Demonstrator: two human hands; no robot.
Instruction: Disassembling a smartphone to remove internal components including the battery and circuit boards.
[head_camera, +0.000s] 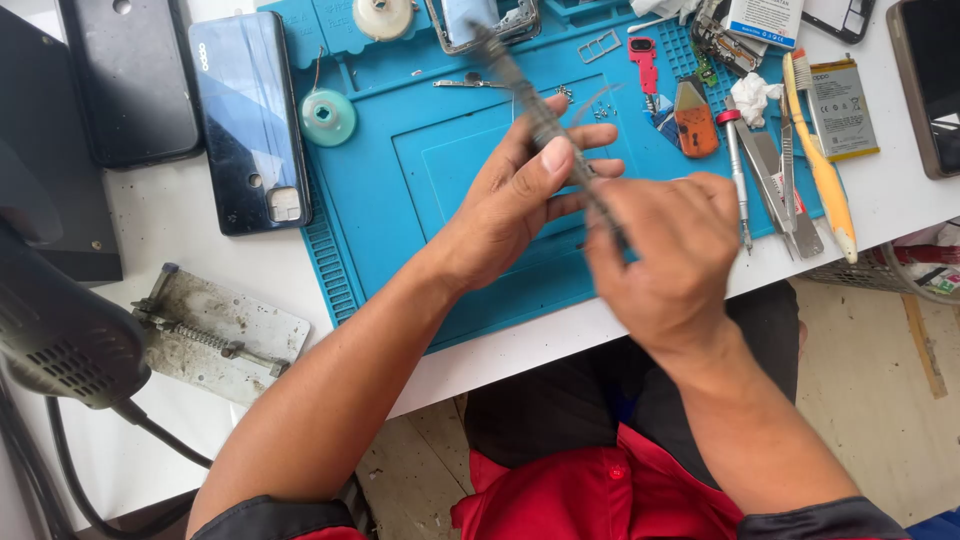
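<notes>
**Above the blue mat: a thin strip held between two hands**

Over the blue repair mat (440, 160), a long dark strip (530, 95) runs between both hands. Left hand (520, 190) pinches its middle with the thumb; right hand (670, 250) is closed around its lower end. Motion blur suggests quick handling: the strip could bend, or slip toward the loose screws (600, 110) just beyond.

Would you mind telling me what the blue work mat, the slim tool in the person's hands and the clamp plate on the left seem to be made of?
The blue work mat looks like matte silicone or rubber, with moulded ridges and trays. The slim tool, held by the left hand and right hand, looks like dark metal, though it is blurred. The clamp plate looks like bare, stained metal with a spring.
</notes>
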